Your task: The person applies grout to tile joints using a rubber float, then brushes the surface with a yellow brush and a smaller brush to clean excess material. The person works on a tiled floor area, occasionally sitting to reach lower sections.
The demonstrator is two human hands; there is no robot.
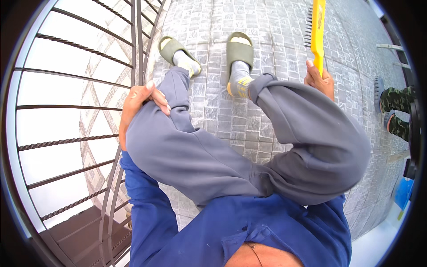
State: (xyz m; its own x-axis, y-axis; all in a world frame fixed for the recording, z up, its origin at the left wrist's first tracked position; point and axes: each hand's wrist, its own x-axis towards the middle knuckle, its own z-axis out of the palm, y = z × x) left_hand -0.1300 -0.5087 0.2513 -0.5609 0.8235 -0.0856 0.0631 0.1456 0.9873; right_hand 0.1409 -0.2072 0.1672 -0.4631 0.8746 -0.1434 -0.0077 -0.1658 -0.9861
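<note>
My right hand (321,83) is closed round the handle of a yellow wire brush (317,33), beyond my right knee. The brush stands almost upright in the view, its dark bristles facing left and its top cut off by the upper edge. My left hand (144,99) lies over the grey trouser leg (173,147) below my left knee. Its fingers stretch across the cloth, with nothing visible in them. Part of the left palm is hidden behind the leg.
Black metal railing (75,107) with some twisted bars runs along my left. My feet, in green slides (240,50), stand on grey patterned paving (213,102). At the far right another person's legs in camouflage trousers (397,99) show, near a blue object (403,193).
</note>
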